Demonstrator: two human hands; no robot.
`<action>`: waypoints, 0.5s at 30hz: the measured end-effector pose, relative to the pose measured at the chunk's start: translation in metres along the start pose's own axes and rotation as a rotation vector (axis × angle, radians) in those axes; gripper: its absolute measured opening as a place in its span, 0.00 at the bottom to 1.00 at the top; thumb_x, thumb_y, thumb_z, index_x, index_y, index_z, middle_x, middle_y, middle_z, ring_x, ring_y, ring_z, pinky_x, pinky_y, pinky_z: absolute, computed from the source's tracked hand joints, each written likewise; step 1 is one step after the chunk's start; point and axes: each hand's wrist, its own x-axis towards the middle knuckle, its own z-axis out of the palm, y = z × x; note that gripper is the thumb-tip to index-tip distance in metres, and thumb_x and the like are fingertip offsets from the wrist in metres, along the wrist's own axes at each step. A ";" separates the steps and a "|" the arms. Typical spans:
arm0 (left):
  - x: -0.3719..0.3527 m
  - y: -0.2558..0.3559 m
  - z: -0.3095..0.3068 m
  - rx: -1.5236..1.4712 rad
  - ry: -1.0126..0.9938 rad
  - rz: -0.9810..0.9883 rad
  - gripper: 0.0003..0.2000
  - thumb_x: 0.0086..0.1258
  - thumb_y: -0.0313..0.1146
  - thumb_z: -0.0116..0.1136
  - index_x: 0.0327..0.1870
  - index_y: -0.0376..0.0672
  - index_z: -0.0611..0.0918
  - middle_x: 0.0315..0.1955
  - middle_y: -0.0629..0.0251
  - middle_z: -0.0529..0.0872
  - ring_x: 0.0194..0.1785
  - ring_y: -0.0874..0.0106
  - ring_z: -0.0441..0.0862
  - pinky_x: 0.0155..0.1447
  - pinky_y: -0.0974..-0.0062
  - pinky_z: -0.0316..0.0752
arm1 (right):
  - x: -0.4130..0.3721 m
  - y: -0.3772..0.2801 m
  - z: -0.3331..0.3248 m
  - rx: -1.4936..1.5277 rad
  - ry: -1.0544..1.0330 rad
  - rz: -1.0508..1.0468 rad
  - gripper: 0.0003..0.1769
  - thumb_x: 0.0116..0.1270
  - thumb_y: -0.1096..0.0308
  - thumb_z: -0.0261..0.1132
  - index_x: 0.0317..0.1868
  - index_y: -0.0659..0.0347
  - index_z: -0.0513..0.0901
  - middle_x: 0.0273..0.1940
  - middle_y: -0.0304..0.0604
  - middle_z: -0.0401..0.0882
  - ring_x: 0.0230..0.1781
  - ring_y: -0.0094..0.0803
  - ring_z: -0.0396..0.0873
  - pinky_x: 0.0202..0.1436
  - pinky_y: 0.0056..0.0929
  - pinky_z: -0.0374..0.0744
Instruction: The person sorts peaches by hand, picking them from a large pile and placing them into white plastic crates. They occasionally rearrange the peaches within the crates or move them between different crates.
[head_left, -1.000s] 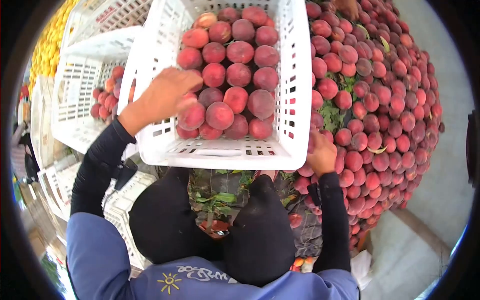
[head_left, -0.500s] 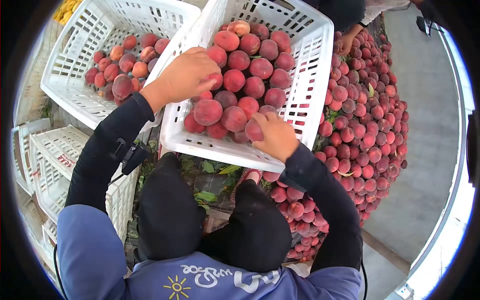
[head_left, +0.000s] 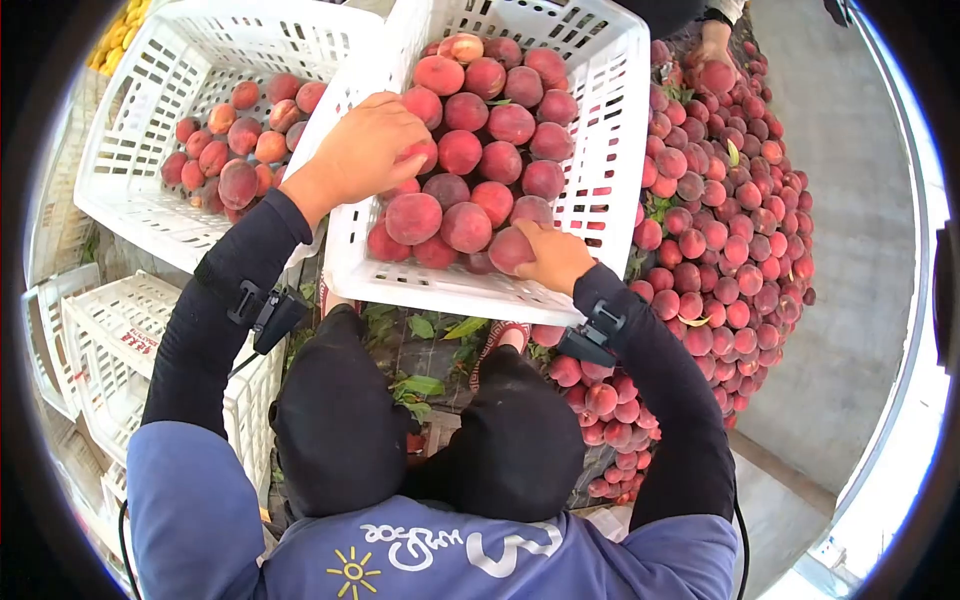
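Inside crate (head_left: 420, 286) now — right hand (head_left: 557, 258)

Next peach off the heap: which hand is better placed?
Right hand, probably. It sits over the near corner of the middle crate, on the heap side. The left hand is at the opposite side. Both have a peach in their fingers, so right would need freeing first.

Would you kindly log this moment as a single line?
left hand: grasping peach; right hand: grasping another peach; white crate: partly filled with peaches
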 end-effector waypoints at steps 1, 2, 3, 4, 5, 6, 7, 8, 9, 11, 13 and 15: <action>0.000 0.000 0.000 0.000 0.002 0.011 0.08 0.61 0.34 0.59 0.37 0.41 0.80 0.35 0.61 0.84 0.45 0.60 0.78 0.67 0.59 0.65 | 0.003 0.001 0.000 0.089 0.028 0.004 0.41 0.53 0.51 0.69 0.67 0.56 0.67 0.50 0.56 0.79 0.49 0.53 0.80 0.50 0.47 0.79; 0.000 0.001 -0.001 0.004 -0.017 -0.002 0.08 0.61 0.34 0.60 0.37 0.41 0.80 0.36 0.62 0.84 0.45 0.61 0.79 0.68 0.59 0.65 | 0.006 0.002 0.000 0.180 0.059 0.009 0.40 0.54 0.51 0.68 0.66 0.56 0.68 0.49 0.56 0.80 0.49 0.54 0.80 0.51 0.47 0.78; 0.001 0.001 -0.002 0.006 -0.038 -0.011 0.08 0.61 0.34 0.60 0.37 0.42 0.81 0.36 0.63 0.84 0.45 0.62 0.79 0.68 0.58 0.65 | 0.011 0.002 0.000 0.173 0.053 0.007 0.39 0.54 0.49 0.68 0.65 0.56 0.70 0.49 0.57 0.81 0.50 0.54 0.79 0.53 0.47 0.77; 0.001 0.002 -0.001 0.007 -0.038 0.013 0.08 0.61 0.34 0.60 0.37 0.42 0.81 0.36 0.63 0.84 0.45 0.62 0.79 0.68 0.58 0.65 | 0.013 0.004 0.002 0.171 0.051 -0.005 0.40 0.53 0.48 0.68 0.65 0.56 0.71 0.51 0.57 0.81 0.51 0.54 0.79 0.53 0.46 0.77; 0.001 0.002 0.000 0.046 -0.062 -0.011 0.08 0.61 0.34 0.60 0.37 0.42 0.81 0.36 0.63 0.84 0.46 0.62 0.80 0.68 0.58 0.65 | 0.011 0.004 0.006 0.176 0.073 0.009 0.40 0.53 0.47 0.68 0.64 0.56 0.71 0.51 0.57 0.80 0.51 0.54 0.79 0.53 0.46 0.77; 0.002 0.002 0.000 0.089 -0.085 -0.029 0.08 0.60 0.34 0.60 0.38 0.42 0.81 0.37 0.63 0.85 0.46 0.62 0.80 0.69 0.58 0.65 | 0.008 0.003 0.006 0.181 0.100 0.025 0.40 0.53 0.47 0.68 0.64 0.56 0.71 0.52 0.57 0.80 0.51 0.55 0.79 0.54 0.46 0.77; 0.001 0.003 0.000 0.105 -0.077 -0.020 0.08 0.61 0.34 0.61 0.39 0.43 0.82 0.38 0.63 0.85 0.47 0.62 0.81 0.68 0.57 0.65 | 0.001 -0.001 0.000 0.193 0.090 0.065 0.40 0.54 0.46 0.68 0.64 0.56 0.72 0.54 0.59 0.78 0.51 0.54 0.79 0.55 0.44 0.77; 0.002 0.003 -0.001 0.113 -0.077 0.020 0.08 0.61 0.34 0.61 0.39 0.43 0.82 0.38 0.63 0.85 0.47 0.62 0.81 0.68 0.57 0.65 | -0.011 0.001 -0.007 0.203 0.119 0.090 0.40 0.54 0.46 0.68 0.64 0.56 0.72 0.54 0.59 0.78 0.51 0.54 0.79 0.55 0.44 0.77; 0.003 0.003 -0.002 0.114 -0.076 0.008 0.08 0.61 0.34 0.61 0.39 0.44 0.82 0.38 0.63 0.86 0.47 0.62 0.81 0.68 0.57 0.66 | -0.028 0.000 -0.019 0.333 0.256 0.060 0.36 0.58 0.49 0.67 0.65 0.57 0.71 0.55 0.58 0.78 0.51 0.50 0.80 0.54 0.42 0.78; 0.002 0.004 -0.001 0.111 -0.050 0.005 0.07 0.61 0.34 0.61 0.38 0.43 0.83 0.36 0.62 0.86 0.45 0.61 0.81 0.67 0.58 0.66 | -0.078 -0.004 -0.046 0.748 0.496 0.025 0.29 0.64 0.58 0.64 0.64 0.59 0.72 0.55 0.52 0.79 0.50 0.40 0.81 0.54 0.35 0.78; 0.006 0.011 -0.003 0.102 -0.057 0.009 0.07 0.62 0.35 0.61 0.37 0.43 0.83 0.34 0.62 0.86 0.42 0.61 0.82 0.66 0.59 0.67 | -0.138 0.011 -0.048 1.146 0.755 0.020 0.23 0.68 0.68 0.62 0.62 0.62 0.74 0.54 0.44 0.80 0.51 0.30 0.79 0.56 0.28 0.76; 0.007 0.010 -0.001 0.154 -0.073 0.026 0.08 0.61 0.35 0.62 0.37 0.41 0.83 0.35 0.61 0.86 0.42 0.60 0.82 0.66 0.57 0.67 | -0.202 0.042 -0.016 1.287 1.002 0.178 0.20 0.70 0.71 0.60 0.62 0.64 0.74 0.53 0.42 0.80 0.52 0.27 0.77 0.57 0.26 0.75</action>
